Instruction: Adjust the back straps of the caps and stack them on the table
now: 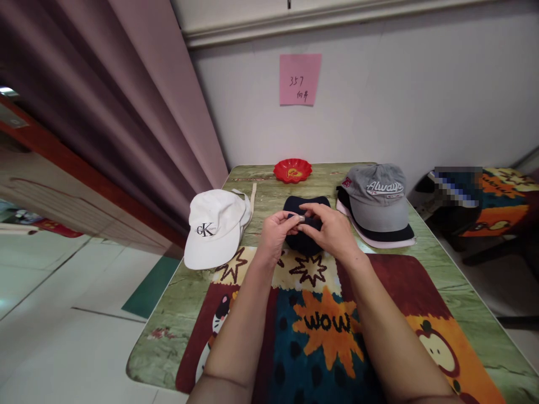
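Observation:
A dark navy cap (306,244) lies at the middle of the table, partly hidden under both hands. My left hand (278,230) pinches a dark strap of the cap beside a small metal buckle (302,219). From the right, my right hand (330,224) has its thumb and index finger closed around the same strap at the buckle. To the left sits a white cap (217,224) with "CK" lettering and a loose strap end. On the right, a grey cap (379,196) marked "Always" is stacked over a black one and a pink one.
A red scalloped dish (293,170) stands near the table's back edge. A colourful mat (320,348) covers the front of the green table (155,342). Behind is a wall with a pink note (300,79). A curtain hangs at left; a person's dark shape is at right.

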Motion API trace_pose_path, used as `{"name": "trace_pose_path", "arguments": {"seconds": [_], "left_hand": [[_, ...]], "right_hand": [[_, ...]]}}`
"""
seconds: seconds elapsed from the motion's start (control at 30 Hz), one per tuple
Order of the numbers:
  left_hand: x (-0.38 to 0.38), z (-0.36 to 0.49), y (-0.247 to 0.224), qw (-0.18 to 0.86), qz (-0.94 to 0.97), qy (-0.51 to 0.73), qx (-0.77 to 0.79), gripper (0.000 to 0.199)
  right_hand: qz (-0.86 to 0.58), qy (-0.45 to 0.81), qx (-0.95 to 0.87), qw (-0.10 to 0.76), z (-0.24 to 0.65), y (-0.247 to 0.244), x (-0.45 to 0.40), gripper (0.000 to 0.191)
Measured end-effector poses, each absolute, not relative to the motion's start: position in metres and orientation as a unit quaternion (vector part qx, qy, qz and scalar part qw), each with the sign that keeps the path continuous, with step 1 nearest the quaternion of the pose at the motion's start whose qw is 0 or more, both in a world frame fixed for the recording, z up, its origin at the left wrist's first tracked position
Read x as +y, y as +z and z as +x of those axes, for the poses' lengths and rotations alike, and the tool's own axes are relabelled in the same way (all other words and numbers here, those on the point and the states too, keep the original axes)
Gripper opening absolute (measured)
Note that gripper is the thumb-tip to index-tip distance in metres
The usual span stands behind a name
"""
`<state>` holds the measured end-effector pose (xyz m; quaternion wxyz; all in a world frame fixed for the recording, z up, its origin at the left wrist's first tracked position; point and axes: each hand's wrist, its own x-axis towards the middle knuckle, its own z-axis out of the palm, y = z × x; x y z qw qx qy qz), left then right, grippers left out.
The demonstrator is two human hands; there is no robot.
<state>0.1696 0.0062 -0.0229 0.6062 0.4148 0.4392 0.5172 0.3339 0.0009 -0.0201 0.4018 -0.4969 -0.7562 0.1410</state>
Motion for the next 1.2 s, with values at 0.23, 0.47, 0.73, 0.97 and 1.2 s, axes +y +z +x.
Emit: {"name": "trace_pose_path", "arguments": {"seconds": [0.23,0.47,0.73,0.97,1.2], "left_hand": [[0.009,0.167,-0.023,0.575,0.411,0.541,0.456,0.034],[0.013,0.157,-0.022,0.528,0.419,0.557,0.485,0.032],[0.009,0.163,-0.019,0.515,0.446,0.555,0.478,0.026],[0.010,0.160,-0.021,0.495,0.473,0.550,0.479,0.022],[0.011,0.162,-0.027,0.480,0.497,0.542,0.479,0.020]], "right_hand": [[-0.496,0.063,-0.774,0.389,0.332,-0.024,0.003,0.010],[-0.492,0.112,-0.763,0.404,0.335,-0.020,0.003,0.012],[-0.501,0.210,-0.740,0.397,0.336,-0.016,-0.001,0.016],[-0.505,0.256,-0.732,0.378,0.338,-0.012,-0.002,0.017],[-0.512,0.194,-0.750,0.371,0.335,-0.014,-0.001,0.014]]}}
